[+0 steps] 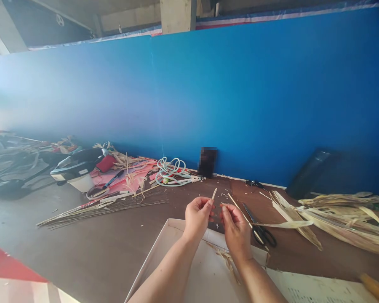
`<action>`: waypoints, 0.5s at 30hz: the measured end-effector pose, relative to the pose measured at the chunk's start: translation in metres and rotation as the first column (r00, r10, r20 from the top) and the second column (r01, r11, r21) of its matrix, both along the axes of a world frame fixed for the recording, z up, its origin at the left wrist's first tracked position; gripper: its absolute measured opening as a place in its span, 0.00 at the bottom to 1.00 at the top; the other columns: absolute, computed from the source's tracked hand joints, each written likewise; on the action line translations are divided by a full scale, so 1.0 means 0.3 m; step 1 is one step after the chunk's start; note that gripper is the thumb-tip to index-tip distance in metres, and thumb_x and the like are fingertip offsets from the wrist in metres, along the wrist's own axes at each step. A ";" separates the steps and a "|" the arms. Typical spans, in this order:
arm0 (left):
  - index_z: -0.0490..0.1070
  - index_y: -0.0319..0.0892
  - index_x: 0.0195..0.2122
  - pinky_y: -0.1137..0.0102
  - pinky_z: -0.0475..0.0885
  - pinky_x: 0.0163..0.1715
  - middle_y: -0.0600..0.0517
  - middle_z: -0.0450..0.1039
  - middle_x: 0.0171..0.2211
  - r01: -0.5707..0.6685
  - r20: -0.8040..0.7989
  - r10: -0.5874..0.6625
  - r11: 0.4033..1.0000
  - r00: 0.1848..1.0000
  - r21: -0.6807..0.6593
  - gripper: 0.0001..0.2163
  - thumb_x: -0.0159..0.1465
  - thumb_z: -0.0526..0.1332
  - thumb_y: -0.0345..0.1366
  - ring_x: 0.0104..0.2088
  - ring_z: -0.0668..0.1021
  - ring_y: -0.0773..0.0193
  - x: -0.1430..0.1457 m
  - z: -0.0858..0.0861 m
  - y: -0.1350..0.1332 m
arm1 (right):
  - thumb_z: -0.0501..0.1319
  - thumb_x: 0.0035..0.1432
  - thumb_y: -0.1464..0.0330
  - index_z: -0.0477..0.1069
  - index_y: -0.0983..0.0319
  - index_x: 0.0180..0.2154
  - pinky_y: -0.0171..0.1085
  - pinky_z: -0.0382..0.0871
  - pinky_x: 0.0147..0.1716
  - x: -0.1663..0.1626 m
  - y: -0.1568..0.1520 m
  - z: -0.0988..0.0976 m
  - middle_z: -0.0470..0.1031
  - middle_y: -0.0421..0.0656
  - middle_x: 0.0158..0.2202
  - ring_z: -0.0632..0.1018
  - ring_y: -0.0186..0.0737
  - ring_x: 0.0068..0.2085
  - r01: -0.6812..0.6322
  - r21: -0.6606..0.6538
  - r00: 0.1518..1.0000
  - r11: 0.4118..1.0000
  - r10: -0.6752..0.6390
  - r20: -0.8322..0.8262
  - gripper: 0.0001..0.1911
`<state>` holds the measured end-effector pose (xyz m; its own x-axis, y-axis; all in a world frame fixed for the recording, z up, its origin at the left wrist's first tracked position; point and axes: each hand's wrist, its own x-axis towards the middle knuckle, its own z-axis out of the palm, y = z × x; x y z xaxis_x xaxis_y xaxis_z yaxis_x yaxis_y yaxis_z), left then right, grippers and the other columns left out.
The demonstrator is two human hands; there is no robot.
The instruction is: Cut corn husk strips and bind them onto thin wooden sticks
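Note:
My left hand [198,215] is closed in a pinch on a short pale straw strip [214,193] whose tip sticks up above my fingers. My right hand [235,225] is closed beside it, pinching a thin pale strip [236,204] that slants away up to the left. Both hands hover over the far edge of a shallow white cardboard box [164,248] that holds a few straw scraps [227,261]. Black-handled scissors [260,230] lie on the brown table just right of my right hand.
A heap of dried husk leaves [341,219] lies at the right. A bundle of thin sticks [104,207], a coiled white cable [172,172], pink paper [123,179], a pen and a white bowl [80,182] sit at the left. A blue wall [208,97] stands behind.

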<state>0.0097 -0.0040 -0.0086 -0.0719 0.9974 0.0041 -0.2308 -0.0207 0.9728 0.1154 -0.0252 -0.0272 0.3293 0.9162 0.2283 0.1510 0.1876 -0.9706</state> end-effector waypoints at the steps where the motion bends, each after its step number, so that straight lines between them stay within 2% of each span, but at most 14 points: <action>1: 0.71 0.37 0.30 0.76 0.69 0.16 0.51 0.70 0.24 -0.003 0.001 0.003 1.000 1.000 0.003 0.14 0.53 0.62 0.44 0.21 0.70 0.71 -0.001 0.000 0.000 | 0.56 0.55 0.56 0.71 0.61 0.37 0.34 0.67 0.26 0.000 -0.002 0.002 0.73 0.42 0.26 0.73 0.38 0.27 0.008 0.000 1.000 1.000 -0.008 0.012 0.16; 5: 0.71 0.37 0.29 0.77 0.67 0.16 0.52 0.70 0.24 -0.004 0.029 0.004 1.000 1.000 0.004 0.14 0.52 0.62 0.45 0.20 0.69 0.71 0.004 -0.005 -0.001 | 0.56 0.55 0.56 0.71 0.61 0.36 0.34 0.67 0.25 0.001 -0.008 0.004 0.74 0.42 0.27 0.72 0.37 0.26 0.007 0.005 0.999 1.000 -0.007 0.050 0.15; 11: 0.70 0.37 0.28 0.77 0.67 0.16 0.52 0.70 0.23 0.016 0.069 -0.014 1.000 0.998 -0.026 0.13 0.52 0.63 0.43 0.18 0.69 0.72 0.020 -0.011 -0.004 | 0.56 0.55 0.55 0.70 0.60 0.38 0.37 0.70 0.31 -0.007 -0.003 -0.005 0.77 0.46 0.35 0.76 0.43 0.33 -0.043 0.011 0.999 0.999 0.043 0.002 0.16; 15: 0.70 0.36 0.28 0.77 0.67 0.17 0.51 0.70 0.23 0.027 0.083 -0.023 0.998 0.996 -0.057 0.12 0.52 0.62 0.42 0.19 0.70 0.72 0.023 -0.006 -0.009 | 0.57 0.55 0.57 0.70 0.60 0.37 0.37 0.70 0.30 -0.008 -0.005 0.002 0.77 0.46 0.37 0.76 0.42 0.33 -0.032 0.006 0.998 0.999 0.032 0.046 0.14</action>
<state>0.0167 -0.0067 -0.0105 -0.0447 0.9973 -0.0585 -0.3094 0.0419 0.9500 0.1131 -0.0267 -0.0267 0.2891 0.9243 0.2490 0.1894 0.1998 -0.9614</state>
